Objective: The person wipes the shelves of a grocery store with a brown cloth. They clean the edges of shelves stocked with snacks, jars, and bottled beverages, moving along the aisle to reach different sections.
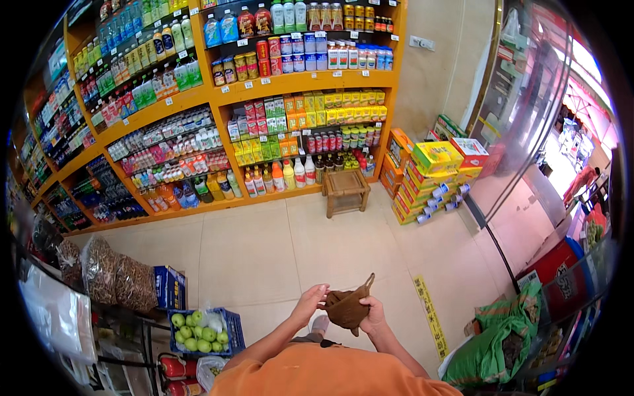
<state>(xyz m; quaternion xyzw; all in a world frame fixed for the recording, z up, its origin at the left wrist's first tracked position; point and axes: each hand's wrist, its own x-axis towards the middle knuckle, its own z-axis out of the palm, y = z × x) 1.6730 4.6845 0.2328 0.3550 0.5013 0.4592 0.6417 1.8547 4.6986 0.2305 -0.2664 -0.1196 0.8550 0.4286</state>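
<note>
A brown cloth (346,309) with a thin loop sticking up at its upper right is held in front of the orange shirt. Whether it is a bag, a cap or a rag cannot be told. My right hand (373,315) grips its right side, thumb on top. At its left edge, my left hand (311,303) has its fingertips against the cloth, partly hidden behind it. Below the cloth a foot shows on the tiled floor (247,257).
Ahead stand orange shelves (307,81) of drinks, a bamboo stool (345,190) and stacked yellow cartons (431,173). At left are a blue crate (237,330) of green apples and bags of dried goods (133,282). A green sack (495,346) lies at right.
</note>
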